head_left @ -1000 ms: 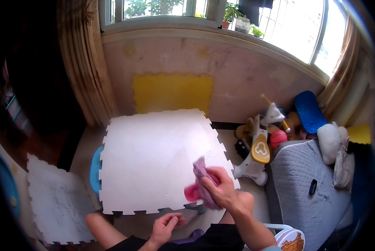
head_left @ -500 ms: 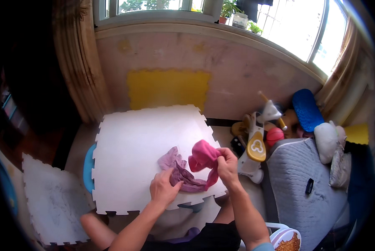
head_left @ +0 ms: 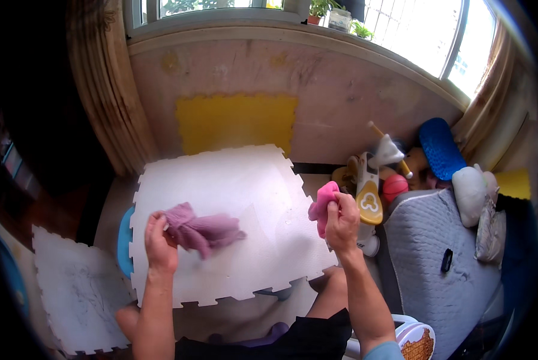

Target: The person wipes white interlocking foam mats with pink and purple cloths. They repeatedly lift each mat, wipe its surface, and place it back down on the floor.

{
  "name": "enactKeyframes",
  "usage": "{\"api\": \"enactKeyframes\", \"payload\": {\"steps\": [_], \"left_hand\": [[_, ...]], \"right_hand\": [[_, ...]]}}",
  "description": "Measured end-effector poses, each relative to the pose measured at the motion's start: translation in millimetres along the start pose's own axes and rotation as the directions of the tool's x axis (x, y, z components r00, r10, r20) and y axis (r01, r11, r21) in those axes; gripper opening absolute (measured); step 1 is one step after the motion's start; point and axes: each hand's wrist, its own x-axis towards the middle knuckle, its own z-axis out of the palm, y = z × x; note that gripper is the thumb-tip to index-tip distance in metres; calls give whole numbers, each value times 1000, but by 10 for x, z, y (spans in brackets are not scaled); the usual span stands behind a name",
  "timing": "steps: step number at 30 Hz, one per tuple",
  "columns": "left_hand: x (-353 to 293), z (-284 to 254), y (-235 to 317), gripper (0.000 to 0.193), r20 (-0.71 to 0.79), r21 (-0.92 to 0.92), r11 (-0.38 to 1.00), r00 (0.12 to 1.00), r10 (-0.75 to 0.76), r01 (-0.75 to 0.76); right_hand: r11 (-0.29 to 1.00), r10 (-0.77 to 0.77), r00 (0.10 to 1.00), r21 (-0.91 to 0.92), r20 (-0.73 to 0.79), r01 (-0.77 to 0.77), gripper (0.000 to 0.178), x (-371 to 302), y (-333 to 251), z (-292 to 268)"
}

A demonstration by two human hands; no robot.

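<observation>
Left hand [head_left: 162, 245]: fingers closed on one end of a mauve cloth [head_left: 200, 230], partly blurred, held over the white jigsaw-edged surface [head_left: 203, 174]; right hand [head_left: 342, 223]: fingers closed on a bunched pink cloth [head_left: 323, 207], near the surface's right edge, well apart from the mauve cloth

Dusty mauve cloth [head_left: 198, 233], pinched at its upper left end in the left hand [head_left: 161, 243]. Looks creased and bunched near the grip, dips lower in a fold at the middle, then trails rightward into a loose, blurred end. Shows against the left middle of the white foam mat [head_left: 221, 279] — hard to tell whether touching it. Bright pink cloth [head_left: 323, 207], crumpled into a compact, upright bundle in the right hand [head_left: 343, 223] — appears by the mat's right edge, well apart from the mauve.
</observation>
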Motion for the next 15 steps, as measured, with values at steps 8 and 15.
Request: {"api": "enactKeyframes", "payload": {"steps": [8,15], "left_hand": [[-425,475,-293,13,517,654,696,847,-125,-296],[-569,266,-748,43,457,879,-95,883,-109,-467]], "right_hand": [[961,81,869,-270,488,62,32,-277,-4,189],[921,-163,811,-208,562,329,58,-904,-87,642]]}}
